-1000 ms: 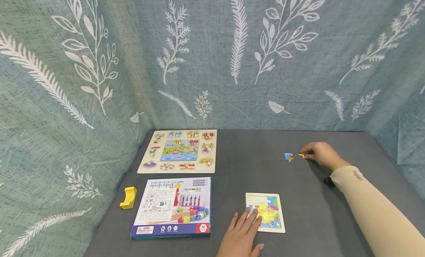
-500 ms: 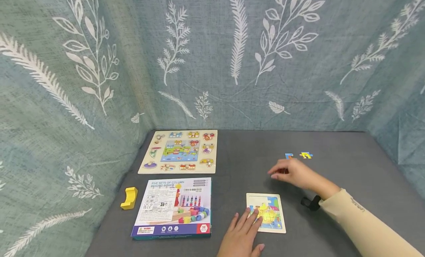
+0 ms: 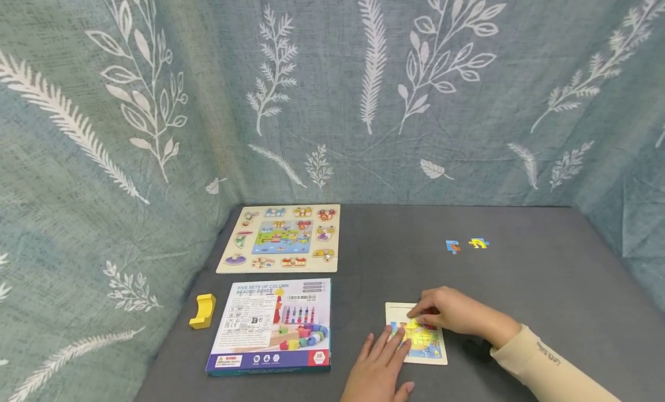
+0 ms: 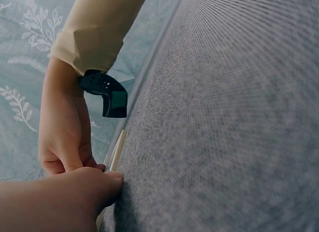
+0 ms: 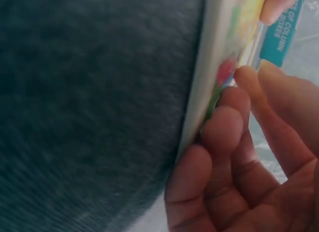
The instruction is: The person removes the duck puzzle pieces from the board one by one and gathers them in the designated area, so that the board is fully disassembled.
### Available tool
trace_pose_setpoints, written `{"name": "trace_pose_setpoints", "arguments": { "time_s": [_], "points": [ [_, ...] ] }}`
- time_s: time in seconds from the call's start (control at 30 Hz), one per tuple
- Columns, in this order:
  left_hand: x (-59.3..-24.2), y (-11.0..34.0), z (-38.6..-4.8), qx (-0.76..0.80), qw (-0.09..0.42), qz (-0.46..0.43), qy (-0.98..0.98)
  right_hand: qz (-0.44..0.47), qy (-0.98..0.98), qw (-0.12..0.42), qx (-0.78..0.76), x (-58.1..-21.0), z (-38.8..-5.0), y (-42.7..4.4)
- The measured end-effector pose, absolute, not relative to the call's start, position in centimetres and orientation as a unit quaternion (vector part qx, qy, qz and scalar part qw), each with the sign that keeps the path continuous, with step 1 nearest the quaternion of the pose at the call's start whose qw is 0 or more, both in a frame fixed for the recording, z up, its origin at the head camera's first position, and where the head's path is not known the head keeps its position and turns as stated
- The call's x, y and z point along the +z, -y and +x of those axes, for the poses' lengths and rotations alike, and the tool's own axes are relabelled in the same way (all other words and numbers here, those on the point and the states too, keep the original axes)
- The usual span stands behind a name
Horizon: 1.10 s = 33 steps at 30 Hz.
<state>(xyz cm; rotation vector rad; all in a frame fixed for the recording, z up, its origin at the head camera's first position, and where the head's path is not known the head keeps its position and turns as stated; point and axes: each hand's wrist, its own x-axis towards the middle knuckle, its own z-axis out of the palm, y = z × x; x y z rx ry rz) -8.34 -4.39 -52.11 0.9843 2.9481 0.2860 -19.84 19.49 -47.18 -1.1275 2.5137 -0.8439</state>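
A left hand, fingers straight and spread, rests on a square, colourful wooden jigsaw; a right hand bends over it, whether pinching anything I can't tell.

A muted blue-green fabric drape, printed with white leafy branches, feathery fronds and small single leaves, hangs as a backdrop behind the far edge of a flat, dark grey tabletop with a fine woven-looking texture, and fine creases run across its lower part. Matching cloth closes in along the left edge and the right edge, with soft vertical folds near the tabletop's far corners. The light is soft and fairly even, paler on the left-hand cloth.
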Motion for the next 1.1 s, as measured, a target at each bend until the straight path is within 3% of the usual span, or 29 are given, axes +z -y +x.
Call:
{"name": "trace_pose_setpoints", "arguments": {
  "time_s": [0.3, 0.53, 0.77, 1.1],
  "points": [
    [-52.0, 4.3, -8.2, 0.061, -0.037, 0.313, -0.947, -0.351, -0.868, 0.1, -0.336, -48.0, -19.8, -20.1],
    [-51.9, 4.3, -8.2, 0.081, 0.001, 0.309, -0.947, -0.362, -0.861, 0.088, -0.347, -48.6, -19.4, -20.5],
    [-52.0, 4.2, -8.2, 0.083, 0.008, 0.309, -0.947, -0.35, -0.869, 0.066, -0.343, -48.9, -19.2, -20.6],
    [-52.5, 4.3, -8.0, 0.069, -0.043, 0.318, -0.945, -0.361, -0.879, 0.046, -0.309, -49.0, -19.0, -20.2]
  ]
}}
